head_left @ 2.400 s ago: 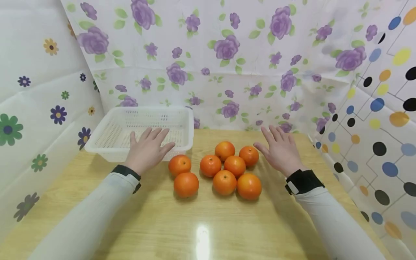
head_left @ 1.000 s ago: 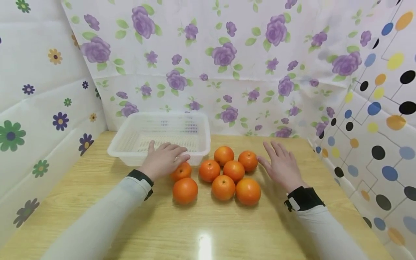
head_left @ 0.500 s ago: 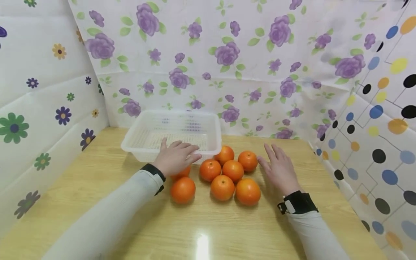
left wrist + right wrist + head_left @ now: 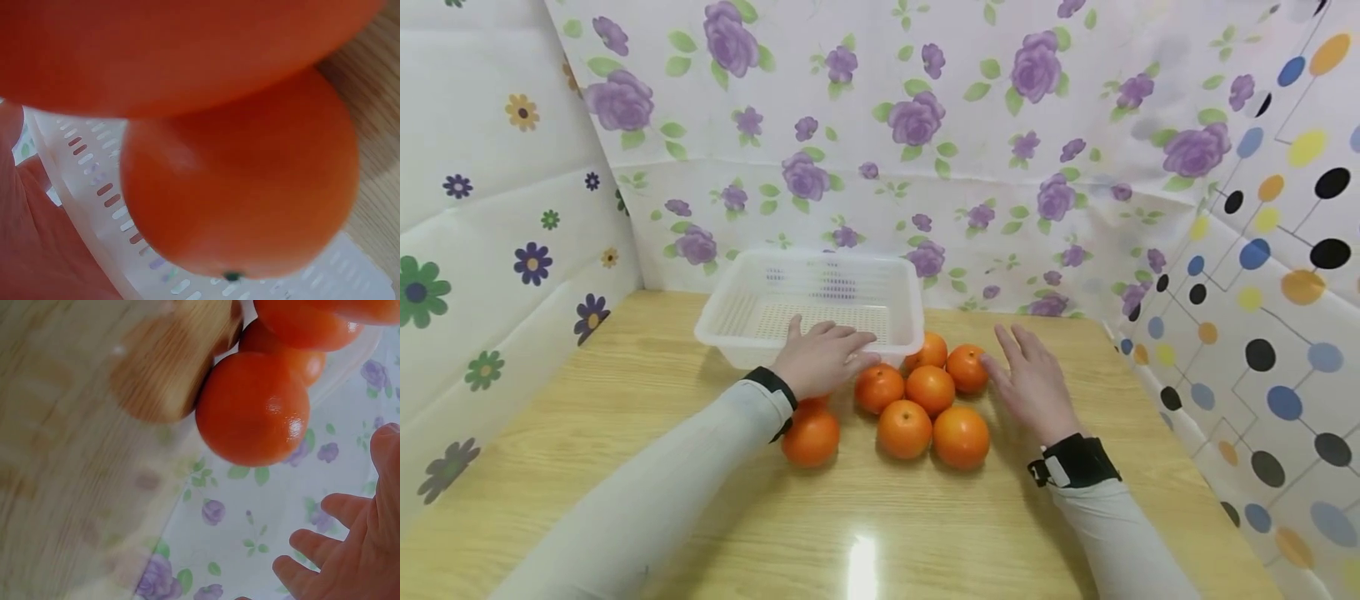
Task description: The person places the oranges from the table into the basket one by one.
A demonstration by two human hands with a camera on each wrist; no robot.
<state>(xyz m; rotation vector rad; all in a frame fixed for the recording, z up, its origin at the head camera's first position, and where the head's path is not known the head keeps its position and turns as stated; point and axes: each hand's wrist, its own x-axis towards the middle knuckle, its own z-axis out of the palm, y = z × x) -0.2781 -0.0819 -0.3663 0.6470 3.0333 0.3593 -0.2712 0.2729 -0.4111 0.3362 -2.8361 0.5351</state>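
Note:
My left hand [image 4: 823, 358] rests on the front rim of a white perforated plastic basket [image 4: 913, 300], its fingers lying loosely extended over the rim. In the left wrist view that hand [image 4: 37, 231] is beside the basket's rim, and an orange [image 4: 244, 187] sits against the wall. Under my left wrist another orange is mostly hidden, behind a nearer orange [image 4: 810, 435]. To the right, several oranges [image 4: 930, 390] form a cluster touching the basket's front right corner. My right hand [image 4: 1033, 383] hovers with fingers spread beside the rightmost orange [image 4: 967, 368]; the right wrist view shows a gap between them.
A light wooden table [image 4: 760, 517] carries everything. Behind it hangs a white sheet with purple roses [image 4: 917, 121]. A flower-print sheet [image 4: 482, 217] stands on the left and a dotted sheet [image 4: 1262, 358] on the right.
My left hand came down to the basket's front rim, and the basket slid rightward along with it until it met the orange cluster. The right hand has stayed near its place beside the cluster.

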